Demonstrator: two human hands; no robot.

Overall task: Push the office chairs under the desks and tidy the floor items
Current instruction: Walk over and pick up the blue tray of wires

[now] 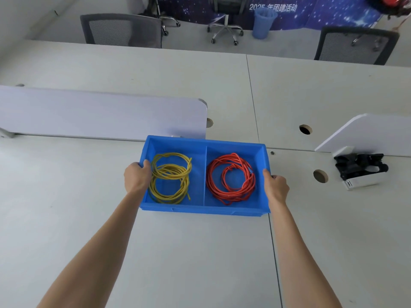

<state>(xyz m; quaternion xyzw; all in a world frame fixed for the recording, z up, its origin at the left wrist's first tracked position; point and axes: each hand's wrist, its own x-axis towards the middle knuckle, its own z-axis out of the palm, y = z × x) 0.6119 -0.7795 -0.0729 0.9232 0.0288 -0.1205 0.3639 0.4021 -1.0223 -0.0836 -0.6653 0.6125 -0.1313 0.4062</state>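
A blue plastic bin [204, 210] with two compartments sits on the white desk [66, 196] in front of me. A coiled yellow cable [170, 177] lies in its left compartment and a coiled orange cable [231, 178] in its right one. My left hand [136, 177] grips the bin's left wall, thumb over the rim. My right hand [275, 187] grips the right wall. Two grey mesh office chairs [121, 32] [355, 45] stand tucked against the far side of the desks.
White divider panels [100, 114] [367, 134] stand left and right behind the bin. A black and white device [360, 170] lies at the right, near cable holes [320, 176]. On the far floor stand a blue waste bin [263, 23] and a chair base [225, 30].
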